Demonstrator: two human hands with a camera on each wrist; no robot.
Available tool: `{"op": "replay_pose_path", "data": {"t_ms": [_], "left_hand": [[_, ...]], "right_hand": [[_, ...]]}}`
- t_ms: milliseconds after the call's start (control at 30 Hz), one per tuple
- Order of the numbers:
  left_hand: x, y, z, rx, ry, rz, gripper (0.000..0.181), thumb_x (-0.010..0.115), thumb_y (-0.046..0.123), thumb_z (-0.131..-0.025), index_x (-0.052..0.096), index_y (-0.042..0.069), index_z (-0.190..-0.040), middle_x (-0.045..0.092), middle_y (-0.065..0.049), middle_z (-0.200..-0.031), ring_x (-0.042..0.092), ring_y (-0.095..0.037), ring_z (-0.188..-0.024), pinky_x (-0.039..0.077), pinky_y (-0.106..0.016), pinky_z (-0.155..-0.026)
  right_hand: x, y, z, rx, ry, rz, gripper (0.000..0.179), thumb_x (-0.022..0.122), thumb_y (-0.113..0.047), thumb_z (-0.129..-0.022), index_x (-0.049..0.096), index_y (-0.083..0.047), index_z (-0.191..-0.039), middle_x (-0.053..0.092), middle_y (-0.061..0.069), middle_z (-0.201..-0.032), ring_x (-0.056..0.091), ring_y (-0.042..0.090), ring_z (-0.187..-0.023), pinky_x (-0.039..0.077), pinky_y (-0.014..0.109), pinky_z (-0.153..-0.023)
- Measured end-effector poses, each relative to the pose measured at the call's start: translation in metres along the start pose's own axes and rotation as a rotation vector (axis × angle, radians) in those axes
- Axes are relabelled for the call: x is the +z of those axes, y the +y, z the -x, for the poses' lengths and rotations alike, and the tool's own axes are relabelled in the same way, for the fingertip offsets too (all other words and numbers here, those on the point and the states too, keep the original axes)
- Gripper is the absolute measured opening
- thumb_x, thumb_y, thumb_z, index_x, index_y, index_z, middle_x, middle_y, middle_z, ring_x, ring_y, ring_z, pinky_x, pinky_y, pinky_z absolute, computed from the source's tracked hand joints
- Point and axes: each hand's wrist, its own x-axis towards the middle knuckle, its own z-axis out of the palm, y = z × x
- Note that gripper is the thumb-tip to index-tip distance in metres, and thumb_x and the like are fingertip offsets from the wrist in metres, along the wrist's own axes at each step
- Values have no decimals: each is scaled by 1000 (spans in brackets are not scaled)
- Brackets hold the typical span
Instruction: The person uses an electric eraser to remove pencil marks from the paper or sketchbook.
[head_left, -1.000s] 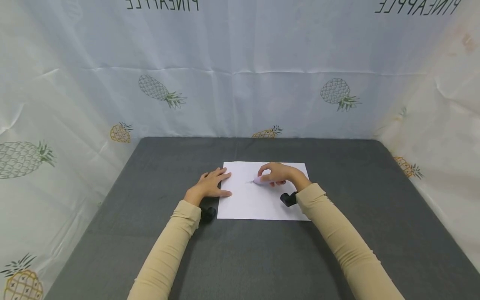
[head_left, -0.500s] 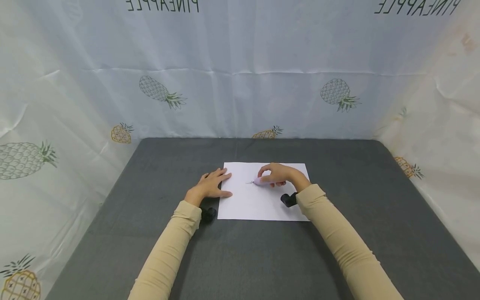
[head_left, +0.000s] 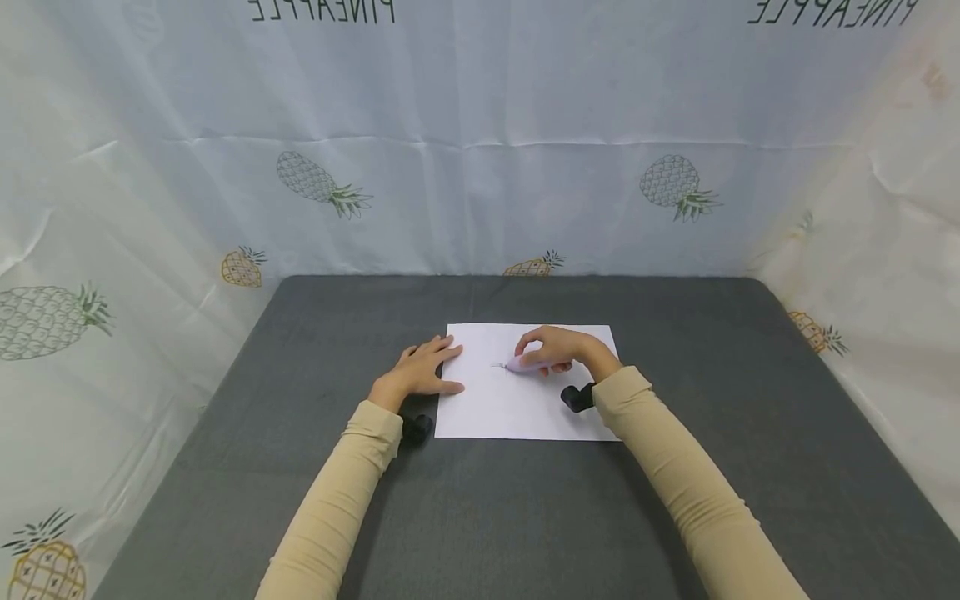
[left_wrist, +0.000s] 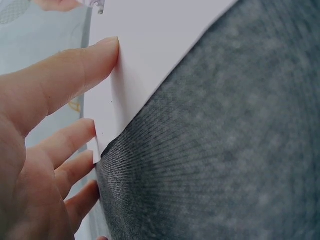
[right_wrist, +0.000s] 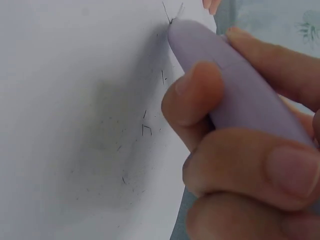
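Observation:
A white sheet of paper (head_left: 517, 417) lies on the dark grey table. At its left edge my left hand (head_left: 418, 371) rests with fingers spread; in the left wrist view the thumb (left_wrist: 95, 60) touches the paper. Over the upper middle of the sheet, my right hand (head_left: 558, 346) grips a thick, lavender, pen-shaped tool (right_wrist: 250, 85) between thumb and fingers. Its narrow end points left and down at the paper, beside short thin dark lines (right_wrist: 167, 15). More short dark strokes and specks (right_wrist: 145, 129) are scattered over the sheet. The tool's exact kind cannot be made out.
The grey table (head_left: 480, 517) stretches around the sheet on all sides. A white curtain (head_left: 465, 200) printed with pineapples hangs behind it and at both sides. Black wrist cameras (head_left: 577, 398) sit close above the table under both wrists.

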Motion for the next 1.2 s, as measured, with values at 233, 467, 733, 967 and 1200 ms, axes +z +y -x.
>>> {"op": "replay_pose_path", "data": {"t_ms": [233, 467, 733, 967, 1200], "left_hand": [[1, -1, 0, -2, -2, 7, 78, 64, 46, -89, 31, 14, -152, 21, -12, -163, 15, -36, -152, 12, -62, -120], [0, -1, 2, -5, -3, 5, 77, 64, 45, -89, 31, 15, -152, 20, -12, -163, 15, -36, -152, 11, -62, -120], [0, 0, 1, -3, -1, 0, 78, 64, 46, -89, 31, 15, -152, 21, -12, -163, 15, -35, -152, 12, -62, -120], [0, 0, 1, -8, 2, -3, 78, 64, 46, -88, 31, 15, -152, 21, -11, -163, 15, -35, -152, 12, -62, -120], [1, 0, 0, -4, 4, 5, 78, 64, 46, -88, 31, 15, -152, 21, -12, -163, 15, -36, -152, 12, -62, -120]], "right_hand": [[2, -2, -1, 7, 33, 12, 29, 56, -26, -96, 58, -12, -122, 52, 0, -59, 32, 7, -40, 29, 20, -42], [4, -1, -2, -2, 3, 7, 28, 56, -25, -96, 59, -14, -121, 53, 0, -58, 34, 8, -41, 30, 19, -41], [3, -4, 0, 6, 11, 10, 27, 56, -25, -96, 59, -13, -120, 51, 0, -57, 33, 7, -40, 30, 19, -41], [3, -4, 0, 13, 30, 4, 29, 56, -26, -96, 58, -13, -122, 52, 1, -59, 33, 7, -41, 29, 19, -41], [2, -2, -2, 8, -5, 7, 28, 56, -24, -97, 59, -13, -122, 51, -1, -58, 33, 7, -40, 31, 19, -41]]}}
